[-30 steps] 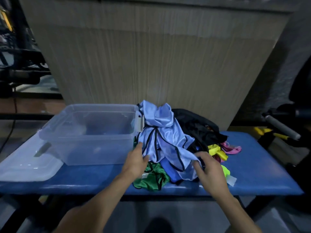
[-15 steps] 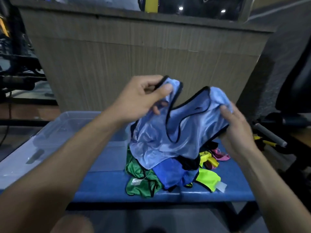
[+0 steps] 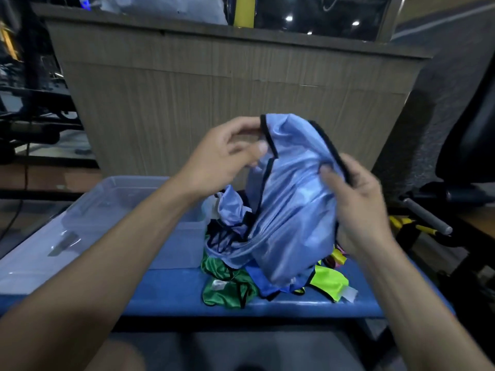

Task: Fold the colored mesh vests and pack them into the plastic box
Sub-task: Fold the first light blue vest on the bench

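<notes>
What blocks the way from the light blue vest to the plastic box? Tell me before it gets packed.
Nothing visible does. The left hand and right hand hold the light blue vest up above the pile of vests, and the plastic box sits open-topped just to the left, its lid off.

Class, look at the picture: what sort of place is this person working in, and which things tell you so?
Probably a gym or sports hall: a padded blue bench, a metal bar with yellow fittings at the right, and coloured mesh vests like team bibs.
</notes>
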A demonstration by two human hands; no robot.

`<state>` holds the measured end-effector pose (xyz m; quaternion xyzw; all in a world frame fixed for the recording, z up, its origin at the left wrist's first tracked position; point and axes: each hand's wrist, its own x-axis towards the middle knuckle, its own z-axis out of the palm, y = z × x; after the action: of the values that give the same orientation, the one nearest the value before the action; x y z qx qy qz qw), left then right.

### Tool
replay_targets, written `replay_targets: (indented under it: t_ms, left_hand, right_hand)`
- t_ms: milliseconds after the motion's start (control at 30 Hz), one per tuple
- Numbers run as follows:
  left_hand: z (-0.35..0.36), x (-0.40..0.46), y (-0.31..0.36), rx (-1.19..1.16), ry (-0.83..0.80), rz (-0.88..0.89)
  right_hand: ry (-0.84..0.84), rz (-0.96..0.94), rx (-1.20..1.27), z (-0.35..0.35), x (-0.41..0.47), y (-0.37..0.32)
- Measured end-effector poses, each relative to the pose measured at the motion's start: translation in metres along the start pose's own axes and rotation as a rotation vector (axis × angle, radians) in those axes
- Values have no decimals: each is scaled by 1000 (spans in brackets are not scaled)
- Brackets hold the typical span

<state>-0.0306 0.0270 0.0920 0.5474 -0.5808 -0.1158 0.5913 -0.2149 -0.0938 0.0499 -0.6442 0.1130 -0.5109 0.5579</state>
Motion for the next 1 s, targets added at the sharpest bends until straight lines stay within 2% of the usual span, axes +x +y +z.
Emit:
replay_targets:
  t_ms: [67,167,200,333,400,567,700,800,867,933,1000]
  left_hand:
    - [-6,-18,-27,22,-104,-112]
    - [9,-58,-63,57,-379,-273]
    - [19,-70,-76,98,-386,-298]
    - [57,-102,-110,142,-228,-417]
    - [64,-107,-121,99,-230,-460]
    - [66,-102,-113,-293,-215,-529]
    - [61,-66,-119,-317,-56,-530]
    - [56,-25,-118,-450,64,-562]
    - [51,13,-111,-517,156,-510]
    - [47,49,-112,-580,252,-511]
    - [46,69,-131,-547,235,-609]
  right_hand:
    - [-3,1,47,0,10,-26]
    - [-25,16,58,4,24,-56]
    - [-25,19,55,7,29,-62]
    - [34,64,79,17,50,-71]
    - [75,82,101,20,59,-69]
    - [205,98,200,4,89,-39]
    - [241,269,153,-8,105,24]
    - [268,351,181,-14,120,63]
    - [236,392,179,-21,136,79]
    - [168,513,92,-28,141,95]
    - [186,575,-133,-38,124,121]
